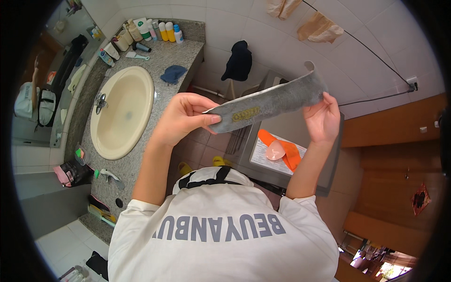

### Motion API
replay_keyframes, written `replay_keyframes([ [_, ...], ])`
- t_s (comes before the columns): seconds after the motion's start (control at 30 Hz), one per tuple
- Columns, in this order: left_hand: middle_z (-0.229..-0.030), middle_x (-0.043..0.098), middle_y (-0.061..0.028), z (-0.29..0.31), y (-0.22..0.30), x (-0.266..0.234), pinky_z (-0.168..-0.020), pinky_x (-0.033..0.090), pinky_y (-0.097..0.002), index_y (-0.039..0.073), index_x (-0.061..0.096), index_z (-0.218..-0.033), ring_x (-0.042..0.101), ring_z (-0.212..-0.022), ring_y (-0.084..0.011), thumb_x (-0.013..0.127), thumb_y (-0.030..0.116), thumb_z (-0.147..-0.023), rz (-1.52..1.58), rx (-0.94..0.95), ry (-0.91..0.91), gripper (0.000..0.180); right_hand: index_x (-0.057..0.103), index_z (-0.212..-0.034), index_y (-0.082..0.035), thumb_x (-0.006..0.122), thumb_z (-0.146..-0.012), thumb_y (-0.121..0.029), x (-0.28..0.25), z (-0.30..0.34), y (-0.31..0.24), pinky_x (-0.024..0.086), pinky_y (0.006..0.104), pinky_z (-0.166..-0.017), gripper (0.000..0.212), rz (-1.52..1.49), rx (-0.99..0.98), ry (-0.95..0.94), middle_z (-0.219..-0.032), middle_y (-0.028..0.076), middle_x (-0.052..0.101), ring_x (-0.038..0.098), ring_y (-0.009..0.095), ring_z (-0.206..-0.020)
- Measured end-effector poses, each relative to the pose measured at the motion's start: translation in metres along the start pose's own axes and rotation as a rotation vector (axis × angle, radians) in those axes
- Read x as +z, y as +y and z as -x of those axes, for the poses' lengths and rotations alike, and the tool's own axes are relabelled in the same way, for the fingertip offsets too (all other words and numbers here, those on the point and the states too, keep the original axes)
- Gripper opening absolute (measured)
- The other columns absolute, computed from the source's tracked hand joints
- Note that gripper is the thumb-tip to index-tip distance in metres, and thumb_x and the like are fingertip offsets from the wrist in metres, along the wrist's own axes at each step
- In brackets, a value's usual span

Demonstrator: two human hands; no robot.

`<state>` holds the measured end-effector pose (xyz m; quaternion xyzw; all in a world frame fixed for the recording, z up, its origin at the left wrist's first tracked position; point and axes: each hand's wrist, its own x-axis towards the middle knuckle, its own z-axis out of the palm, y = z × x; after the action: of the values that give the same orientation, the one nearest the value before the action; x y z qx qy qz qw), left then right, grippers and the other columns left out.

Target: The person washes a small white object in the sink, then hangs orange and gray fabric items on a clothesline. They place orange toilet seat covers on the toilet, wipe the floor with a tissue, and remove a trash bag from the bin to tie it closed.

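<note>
A long grey band, soft-looking with a pale edge, is stretched between my two hands above a grey-lidded unit. It bears a yellowish raised-looking patch near its left end, and its right end curls upward. My left hand pinches the left end between thumb and fingers. At the lower edge near the curled end, my right hand grips the band, some of its fingers hidden behind it. Below the band, an orange strip and a pinkish translucent oval piece lie on a printed sheet.
The grey-lidded unit stands in front of me. To the left, a granite counter holds a cream basin, a blue cloth and several bottles. A dark cloth hangs on the tiled wall; a black cable runs right.
</note>
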<state>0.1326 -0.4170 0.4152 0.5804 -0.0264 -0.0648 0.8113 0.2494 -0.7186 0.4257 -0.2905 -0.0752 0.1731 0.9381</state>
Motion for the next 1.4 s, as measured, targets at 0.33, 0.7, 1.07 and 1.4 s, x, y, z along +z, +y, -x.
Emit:
replay_keyframes([
  [0.33, -0.106, 0.065, -0.0121, -0.003, -0.031, -0.002, -0.08, 0.052, -0.0269, -0.004, 0.062, -0.104, 0.063, -0.094, -0.0169, 0.063, -0.006, -0.078, -0.245, -0.077, -0.076, 0.026, 0.056, -0.111, -0.004, 0.051, -0.088, -0.015, -0.032, -0.024, -0.075, 0.046, 0.0325, -0.086, 0.025, 0.393, -0.324, 0.335, -0.111, 0.006, 0.06, 0.056, 0.018, -0.103],
  [0.7, -0.105, 0.064, -0.0141, 0.029, -0.073, -0.083, -0.069, 0.053, -0.0257, -0.003, 0.058, -0.11, 0.066, -0.083, -0.0178, 0.06, -0.004, -0.079, -0.275, -0.277, 0.305, 0.03, 0.056, -0.078, -0.002, 0.053, -0.082, -0.017, -0.059, -0.184, -0.323, 0.04, 0.028, -0.071, 0.015, 1.235, -0.634, 0.282, -0.078, 0.002, 0.054, 0.048, 0.012, -0.076],
  [1.07, -0.105, 0.063, -0.0132, 0.029, -0.063, -0.11, -0.068, 0.051, -0.0255, -0.003, 0.056, -0.111, 0.065, -0.083, -0.0172, 0.061, -0.003, -0.078, -0.398, -0.227, 0.47, 0.033, 0.058, -0.098, -0.01, 0.076, -0.069, -0.031, -0.094, -0.272, -0.328, 0.049, 0.0373, -0.074, 0.04, 2.419, -0.632, 0.882, -0.095, 0.01, 0.065, 0.062, 0.027, -0.09],
  [1.4, -0.105, 0.063, -0.0107, 0.028, -0.077, -0.122, -0.07, 0.05, -0.0248, -0.002, 0.055, -0.113, 0.063, -0.084, -0.0158, 0.062, -0.002, -0.079, -0.476, -0.229, 0.414, 0.034, 0.07, -0.079, -0.012, 0.034, -0.081, -0.071, -0.136, -0.264, -0.343, 0.042, 0.0421, -0.084, 0.07, 2.354, -0.2, 0.646, -0.082, 0.009, 0.068, 0.062, 0.027, -0.087],
])
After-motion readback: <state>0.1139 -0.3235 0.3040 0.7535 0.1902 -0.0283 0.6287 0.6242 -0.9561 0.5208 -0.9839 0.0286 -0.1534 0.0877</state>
